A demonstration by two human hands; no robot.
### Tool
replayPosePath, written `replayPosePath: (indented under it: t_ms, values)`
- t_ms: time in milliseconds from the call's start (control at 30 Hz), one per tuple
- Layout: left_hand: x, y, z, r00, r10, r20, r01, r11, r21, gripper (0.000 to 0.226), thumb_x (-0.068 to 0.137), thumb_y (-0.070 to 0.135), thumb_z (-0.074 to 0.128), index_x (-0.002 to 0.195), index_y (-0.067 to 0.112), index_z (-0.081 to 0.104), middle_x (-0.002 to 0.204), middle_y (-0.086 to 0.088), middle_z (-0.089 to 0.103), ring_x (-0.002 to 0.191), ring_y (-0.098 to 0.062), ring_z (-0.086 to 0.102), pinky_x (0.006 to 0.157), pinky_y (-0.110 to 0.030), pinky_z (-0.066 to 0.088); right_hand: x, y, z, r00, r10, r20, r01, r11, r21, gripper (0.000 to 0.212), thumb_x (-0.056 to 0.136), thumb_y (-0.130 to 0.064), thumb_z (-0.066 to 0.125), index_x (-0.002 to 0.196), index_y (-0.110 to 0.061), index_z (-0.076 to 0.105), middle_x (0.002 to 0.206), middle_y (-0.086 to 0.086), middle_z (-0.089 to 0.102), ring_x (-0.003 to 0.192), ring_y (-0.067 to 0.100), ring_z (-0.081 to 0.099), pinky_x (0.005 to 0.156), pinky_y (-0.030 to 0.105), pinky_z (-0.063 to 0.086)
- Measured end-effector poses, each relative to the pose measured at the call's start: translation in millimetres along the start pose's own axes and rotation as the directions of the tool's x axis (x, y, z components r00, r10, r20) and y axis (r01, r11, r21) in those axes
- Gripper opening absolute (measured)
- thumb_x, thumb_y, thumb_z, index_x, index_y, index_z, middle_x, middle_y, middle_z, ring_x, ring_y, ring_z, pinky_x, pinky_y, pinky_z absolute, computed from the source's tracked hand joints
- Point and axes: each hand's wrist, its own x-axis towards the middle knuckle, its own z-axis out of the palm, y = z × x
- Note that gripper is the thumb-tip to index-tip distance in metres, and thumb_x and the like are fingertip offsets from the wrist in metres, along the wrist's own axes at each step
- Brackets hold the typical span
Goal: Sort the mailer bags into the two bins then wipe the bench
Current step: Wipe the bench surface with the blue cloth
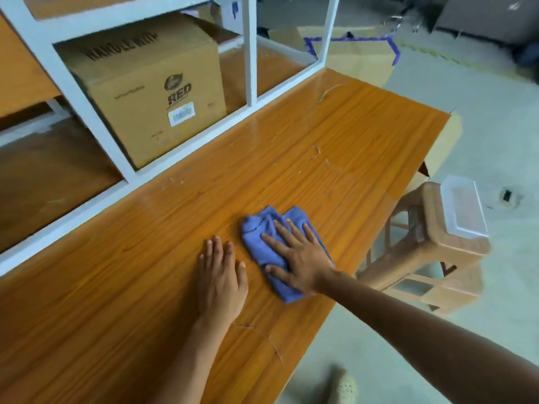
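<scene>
Glossy orange wooden tabletop [320, 147] edge near, right of my right fingers [281, 232]; open wood ahead. They spread on crumpled blue cloth [258, 247]; left fingers [217, 252] together, flat.

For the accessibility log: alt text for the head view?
A right hand presses a blue cloth on the bench; the left hand rests flat beside it. A box sits in the shelf behind, a stool to the right.

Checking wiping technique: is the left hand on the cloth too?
No, the left hand rests flat on the bench beside the blue cloth; only the right hand presses it.
</scene>
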Motion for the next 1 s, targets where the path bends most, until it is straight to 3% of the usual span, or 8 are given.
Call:
replayPosePath:
  t_ms: [67,200,367,833,1000]
  values:
    - [11.7,28.3,10.2,1.0,0.015,0.009,-0.015,1.0,-0.006,0.058,0.093,0.039,0.029,0.134,0.005,0.052,0.148,-0.02,0.039,0.141,-0.035,0.031,0.112,-0.052,0.029,-13.0,37.7,-7.1,0.995,-0.098,0.023,0.098,0.995,-0.02,0.072,0.087,-0.077,0.02,0.151,-0.045,0.013,0.162,-0.003,0.013,0.15,0.021,0.003,0.12,0.052,0.0]
    - [43.6,80.2,26.7,1.0,0.016,0.014,-0.017,1.0,0.009,0.064,0.093,0.044,0.024,0.138,0.005,0.048,0.15,-0.019,0.036,0.142,-0.033,0.028,0.115,-0.05,0.025,-4.0,146.1,-31.2,0.98,0.199,-0.027,-0.199,0.98,-0.002,0.085,0.076,-0.085,-0.005,0.15,-0.047,0.008,0.163,-0.005,0.007,0.151,0.019,0.0,0.119,0.053,-0.002]
    - [88.6,127.6,46.9,1.0,-0.003,0.01,0.002,0.996,0.088,0.069,0.093,0.05,0.021,0.14,0.004,0.045,0.149,-0.021,0.036,0.141,-0.035,0.029,0.115,-0.049,0.025,23.2,211.9,-44.4,0.928,0.372,-0.022,-0.371,0.927,0.05,0.081,0.081,-0.08,0.008,0.152,-0.042,0.009,0.164,-0.004,0.003,0.15,0.023,-0.001,0.116,0.058,-0.001]
    - [223.6,227.2,88.8,0.997,0.079,-0.001,-0.079,0.994,0.081,0.061,0.093,0.043,0.027,0.135,0.005,0.051,0.145,-0.022,0.043,0.137,-0.036,0.037,0.11,-0.049,0.032,117.5,289.8,-56.8,0.942,0.334,-0.032,-0.33,0.94,0.09,0.073,0.088,-0.073,0.007,0.153,-0.039,0.005,0.164,-0.003,-0.004,0.15,0.026,-0.008,0.116,0.06,-0.008]
    - [299.8,267.9,114.5,0.987,0.158,0.009,-0.159,0.985,0.061,0.061,0.092,0.04,0.025,0.134,0.005,0.051,0.145,-0.022,0.043,0.137,-0.036,0.037,0.111,-0.05,0.032,149.6,343.5,-67.0,0.925,0.368,-0.093,-0.357,0.927,0.11,0.067,0.092,-0.066,0.01,0.153,-0.037,0.017,0.163,-0.001,0.006,0.151,0.025,0.0,0.119,0.054,0.0]
